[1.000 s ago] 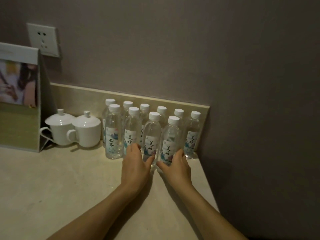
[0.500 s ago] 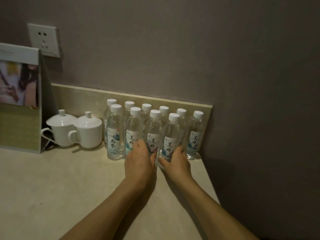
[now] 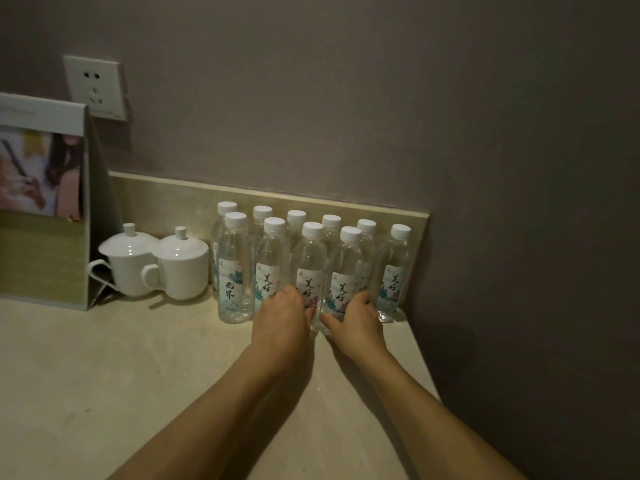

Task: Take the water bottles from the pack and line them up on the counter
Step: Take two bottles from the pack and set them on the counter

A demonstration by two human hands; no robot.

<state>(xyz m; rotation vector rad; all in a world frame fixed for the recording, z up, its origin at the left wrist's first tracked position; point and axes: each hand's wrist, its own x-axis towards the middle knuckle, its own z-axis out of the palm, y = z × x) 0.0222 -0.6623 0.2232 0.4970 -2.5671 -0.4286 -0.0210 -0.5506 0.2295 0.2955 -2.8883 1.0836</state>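
Several clear water bottles with white caps stand upright in two rows on the beige counter [image 3: 131, 382], against the backsplash. My left hand [image 3: 281, 323] grips the base of the third front-row bottle [image 3: 311, 252] and hides the foot of the second front-row bottle [image 3: 273, 249]. Beside it, my right hand [image 3: 358, 323] grips the base of the fourth front-row bottle [image 3: 349, 258]. Both held bottles rest on the counter. The back row [image 3: 398, 258] reaches the counter's right corner. No pack is in view.
Two white lidded cups [image 3: 156, 265] stand just left of the bottles. A folded display card [image 3: 41, 209] stands at the far left below a wall socket [image 3: 95, 86]. The counter ends at the wall on the right, just past the last bottle.
Both hands slid the two held bottles a little towards the wall, so they now stand nearly level with the other front-row bottles.
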